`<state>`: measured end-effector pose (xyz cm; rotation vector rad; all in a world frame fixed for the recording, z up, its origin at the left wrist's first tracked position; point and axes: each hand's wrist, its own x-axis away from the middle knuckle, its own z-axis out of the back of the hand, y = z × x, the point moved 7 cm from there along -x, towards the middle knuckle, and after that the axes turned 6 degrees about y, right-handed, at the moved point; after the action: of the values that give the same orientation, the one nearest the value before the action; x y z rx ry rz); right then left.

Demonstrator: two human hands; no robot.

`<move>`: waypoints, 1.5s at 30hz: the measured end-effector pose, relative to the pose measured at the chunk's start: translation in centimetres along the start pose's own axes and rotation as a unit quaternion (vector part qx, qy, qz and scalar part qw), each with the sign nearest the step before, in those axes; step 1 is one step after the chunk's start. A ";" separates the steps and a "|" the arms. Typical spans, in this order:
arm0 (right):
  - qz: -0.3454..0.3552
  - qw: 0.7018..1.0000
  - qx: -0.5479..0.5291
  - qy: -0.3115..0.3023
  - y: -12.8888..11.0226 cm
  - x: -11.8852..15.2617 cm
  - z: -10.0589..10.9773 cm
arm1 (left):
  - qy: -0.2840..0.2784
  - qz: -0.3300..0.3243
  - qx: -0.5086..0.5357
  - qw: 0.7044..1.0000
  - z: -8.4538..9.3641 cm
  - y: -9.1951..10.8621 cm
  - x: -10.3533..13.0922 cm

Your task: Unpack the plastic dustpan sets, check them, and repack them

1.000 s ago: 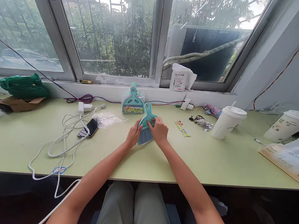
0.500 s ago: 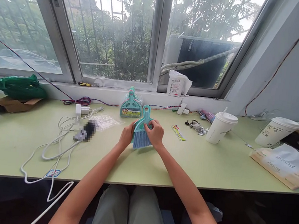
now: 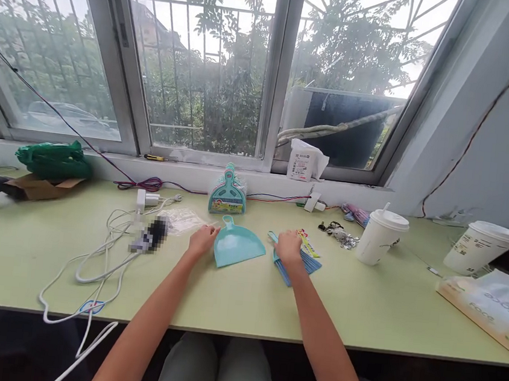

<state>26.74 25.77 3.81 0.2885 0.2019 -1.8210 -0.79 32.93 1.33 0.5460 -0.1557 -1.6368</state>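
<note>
A turquoise dustpan point(image 3: 238, 248) lies on the table with its handle toward the window. My left hand point(image 3: 202, 239) is at its left edge, fingers curled and closed on the rim, fingertips partly hidden. To the right, my right hand point(image 3: 289, 247) is closed over a small turquoise hand brush point(image 3: 283, 272). The brush's blue bristles fan out toward the right and front, and part of its body is hidden under the hand. A yellow-green printed label card point(image 3: 309, 245) lies just behind the bristles. Dustpan and brush are apart from each other.
Behind stand several packaged dustpan sets point(image 3: 228, 195). On the left are white cables point(image 3: 107, 248), clear plastic wrap point(image 3: 183, 220) and a green bag point(image 3: 54, 159). On the right are keys point(image 3: 343, 236), two white cups point(image 3: 381, 237) and a tissue pack point(image 3: 488, 306).
The brush and dustpan, held together before, are now separated. The dustpan lies at left with my left hand; my right hand has moved right with the brush. The view has tilted up.
</note>
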 end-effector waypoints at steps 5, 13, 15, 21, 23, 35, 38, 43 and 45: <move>-0.037 0.998 -0.006 -0.044 1.7 -0.6 -1.9 | -0.008 -0.013 0.020 1.000 -0.6 0.0 0.2; -0.033 0.998 0.006 -0.061 3.1 -0.6 -2.5 | -0.053 -0.100 -0.024 0.993 -1.4 1.8 1.0; -0.021 0.998 0.000 -0.067 2.8 -0.5 -2.7 | -0.053 -0.109 -0.033 0.992 -1.3 2.1 1.1; -0.056 0.997 -0.027 -0.049 2.6 -0.8 -3.0 | -0.038 -0.132 -0.078 0.987 -0.7 3.1 1.4; -0.064 0.995 -0.055 -0.060 3.0 -1.0 -3.4 | -0.033 -0.134 -0.083 0.987 -0.6 3.2 1.4; -0.033 0.992 -0.118 -0.030 3.1 -1.3 -1.4 | -0.050 -0.137 -0.095 0.985 -1.2 3.9 2.1; -0.013 0.985 -0.167 0.027 2.1 -1.2 -0.2 | -0.037 -0.148 -0.060 0.987 -1.7 4.6 2.5; 0.113 0.981 -0.157 0.031 -3.4 0.4 -0.9 | -0.070 -0.295 0.014 0.953 -3.6 9.1 5.5; 0.150 0.976 -0.155 0.043 -5.2 1.1 -1.3 | -0.065 -0.357 0.035 0.931 -3.5 10.9 6.9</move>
<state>21.52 26.47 2.21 0.1676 0.4723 -1.4532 10.21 25.34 0.93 0.5850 -0.1185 -2.3885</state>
